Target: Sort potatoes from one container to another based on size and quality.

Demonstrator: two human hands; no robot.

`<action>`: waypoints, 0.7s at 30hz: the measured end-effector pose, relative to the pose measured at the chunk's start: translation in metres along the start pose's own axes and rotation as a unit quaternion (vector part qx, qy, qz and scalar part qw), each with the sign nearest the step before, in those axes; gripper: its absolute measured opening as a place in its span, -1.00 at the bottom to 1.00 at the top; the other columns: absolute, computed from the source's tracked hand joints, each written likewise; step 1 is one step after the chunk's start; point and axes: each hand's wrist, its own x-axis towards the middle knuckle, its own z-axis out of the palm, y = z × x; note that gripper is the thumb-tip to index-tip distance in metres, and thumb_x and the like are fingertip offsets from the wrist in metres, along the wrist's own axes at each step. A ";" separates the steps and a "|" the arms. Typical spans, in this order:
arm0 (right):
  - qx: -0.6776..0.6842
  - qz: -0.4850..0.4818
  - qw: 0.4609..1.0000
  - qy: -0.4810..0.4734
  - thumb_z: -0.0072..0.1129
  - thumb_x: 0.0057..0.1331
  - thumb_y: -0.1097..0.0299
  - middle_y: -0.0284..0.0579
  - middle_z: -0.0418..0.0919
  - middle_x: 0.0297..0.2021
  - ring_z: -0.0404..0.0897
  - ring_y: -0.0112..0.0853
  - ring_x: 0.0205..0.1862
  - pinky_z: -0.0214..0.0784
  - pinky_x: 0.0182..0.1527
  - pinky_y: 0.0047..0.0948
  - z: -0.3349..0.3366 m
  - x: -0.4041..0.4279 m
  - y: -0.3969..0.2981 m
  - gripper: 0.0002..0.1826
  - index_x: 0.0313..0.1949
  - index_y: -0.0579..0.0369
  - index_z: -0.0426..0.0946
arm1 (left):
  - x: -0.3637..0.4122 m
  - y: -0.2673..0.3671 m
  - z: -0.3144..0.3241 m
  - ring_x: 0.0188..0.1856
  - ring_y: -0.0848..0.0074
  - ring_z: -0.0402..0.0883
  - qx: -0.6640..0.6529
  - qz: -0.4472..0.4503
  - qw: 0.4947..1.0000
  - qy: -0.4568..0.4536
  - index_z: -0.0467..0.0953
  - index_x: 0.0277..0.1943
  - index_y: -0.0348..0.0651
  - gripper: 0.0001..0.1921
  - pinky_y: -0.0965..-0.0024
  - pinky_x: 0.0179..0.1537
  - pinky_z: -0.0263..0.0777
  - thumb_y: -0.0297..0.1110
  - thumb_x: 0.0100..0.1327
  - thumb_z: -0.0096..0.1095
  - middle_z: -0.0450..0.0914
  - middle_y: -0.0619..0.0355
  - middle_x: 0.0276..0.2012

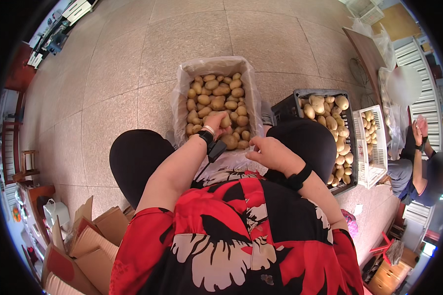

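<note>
A cardboard box (213, 66) lined with clear plastic film (256, 110) stands on the floor between my knees, with many potatoes (211, 84) inside. My left hand (217, 122) is over the front half of these potatoes, its fingers around one potato (226, 120). Part of that potato is hidden by the hand. My right hand (271, 152) hovers by the box's near right corner, fingers loosely bent and apart, with nothing seen in it. Under both forearms, some plastic film bunches at the box's near edge.
Right of my knee sits a black plastic crate (302, 92) of potatoes, beside a white crate (373, 173) holding more. Another person's hands (420, 129) are at the far right. Flattened cardboard boxes (96, 250) lie behind me at left. A brown board (365, 55) leans at upper right.
</note>
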 end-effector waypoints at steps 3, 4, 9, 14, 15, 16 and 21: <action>-0.024 -0.058 0.998 -0.008 0.22 0.12 0.19 0.11 0.60 -0.37 0.60 -0.05 -0.27 0.44 -0.20 -0.21 -0.010 0.010 -0.034 -0.61 -0.15 0.21 0.52 | 0.052 -0.005 -0.086 -0.12 0.43 0.50 0.358 0.377 0.848 -0.102 0.41 -0.05 -0.21 -0.77 0.31 -0.20 0.55 -0.39 0.26 0.15 0.50 0.12 -0.17; -0.030 -0.036 0.999 -0.009 0.22 0.12 0.19 0.12 0.60 -0.36 0.59 -0.05 -0.25 0.44 -0.19 -0.20 -0.005 0.009 -0.025 -0.62 -0.16 0.20 0.52 | 0.056 -0.012 -0.076 -0.15 0.28 0.53 0.374 0.380 0.840 -0.099 0.45 -0.06 -0.19 -0.67 0.28 -0.15 0.49 -0.34 0.11 0.30 0.55 0.03 -0.20; -0.009 -0.007 1.000 -0.020 0.21 0.09 0.16 0.20 0.57 -0.39 0.56 0.05 -0.23 0.38 -0.15 -0.07 0.019 0.015 0.003 -0.64 -0.31 0.25 0.50 | 0.030 -0.014 -0.054 -0.11 0.30 0.57 -0.027 0.045 0.991 -0.121 0.44 -0.01 -0.17 -0.70 0.18 -0.02 0.48 -0.32 0.22 0.21 0.54 0.09 -0.12; -0.014 -0.014 1.000 -0.016 0.18 0.06 0.19 0.22 0.56 -0.37 0.56 0.05 -0.21 0.38 -0.13 -0.08 0.011 0.015 -0.011 -0.64 -0.29 0.27 0.49 | 0.024 -0.002 -0.058 -0.14 0.21 0.57 -0.003 0.027 0.998 -0.051 0.41 -0.01 -0.17 -0.67 0.18 -0.17 0.52 -0.23 0.23 0.19 0.51 0.03 -0.16; -0.011 -0.012 1.000 -0.022 0.18 0.06 0.20 0.23 0.56 -0.36 0.56 0.05 -0.19 0.38 -0.12 -0.08 0.011 0.016 -0.011 -0.64 -0.29 0.27 0.49 | 0.022 -0.001 -0.056 -0.15 0.22 0.57 -0.007 0.030 0.998 -0.050 0.41 -0.01 -0.16 -0.67 0.19 -0.18 0.51 -0.22 0.23 0.19 0.51 0.03 -0.16; -0.004 -0.010 0.999 -0.031 0.18 0.06 0.19 0.22 0.56 -0.34 0.55 0.05 -0.18 0.36 -0.10 -0.09 0.011 0.016 -0.010 -0.63 -0.30 0.28 0.49 | 0.021 -0.001 -0.052 -0.15 0.22 0.57 -0.006 0.030 0.998 -0.058 0.41 -0.01 -0.16 -0.67 0.19 -0.18 0.51 -0.22 0.23 0.19 0.51 0.03 -0.16; 0.002 -0.016 1.000 -0.021 0.18 0.06 0.18 0.20 0.55 -0.34 0.53 0.02 -0.16 0.35 -0.07 -0.10 0.011 0.016 -0.006 -0.63 -0.31 0.28 0.49 | 0.014 0.002 -0.046 -0.19 0.24 0.54 0.001 0.013 1.000 -0.010 0.38 -0.02 -0.10 -0.67 0.22 -0.22 0.50 -0.19 0.22 0.17 0.48 0.06 -0.17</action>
